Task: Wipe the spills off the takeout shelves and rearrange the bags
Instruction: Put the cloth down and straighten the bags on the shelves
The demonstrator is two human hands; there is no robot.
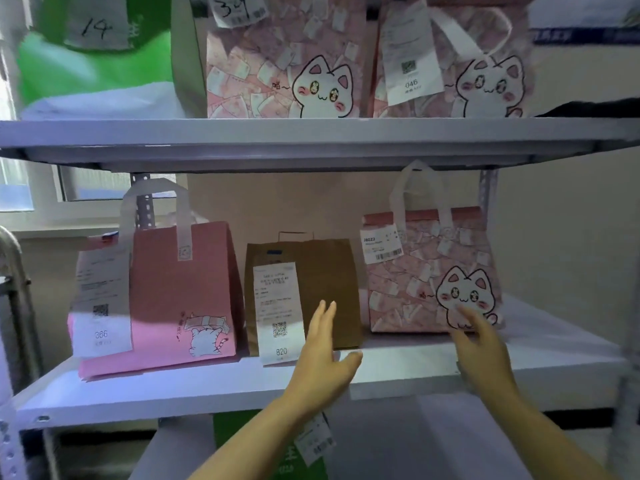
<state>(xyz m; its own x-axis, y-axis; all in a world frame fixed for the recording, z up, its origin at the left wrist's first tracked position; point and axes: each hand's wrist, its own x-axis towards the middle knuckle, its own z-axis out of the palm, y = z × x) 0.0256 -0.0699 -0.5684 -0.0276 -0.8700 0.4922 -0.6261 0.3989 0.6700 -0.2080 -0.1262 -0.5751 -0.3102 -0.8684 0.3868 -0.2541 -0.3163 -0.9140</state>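
On the middle white shelf (207,386) stand three bags: a plain pink bag (180,292) with a cat drawing and a receipt marked 366 at left, a brown paper bag (325,278) with a receipt marked 820 in the middle, and a pink cat-print bag (429,271) at right. My left hand (322,355) is open, fingers apart, just in front of the brown bag's lower right corner. My right hand (479,344) is open too, its fingertips at the lower front of the cat-print bag. Neither hand holds anything.
The upper shelf (311,133) carries a green bag (93,60) tagged 14 and two pink cat-print bags (284,64) (485,71) with receipts. Below the middle shelf sits a green bag (301,459) with a tag. Perforated metal posts (145,206) stand at the shelf corners; a window is at far left.
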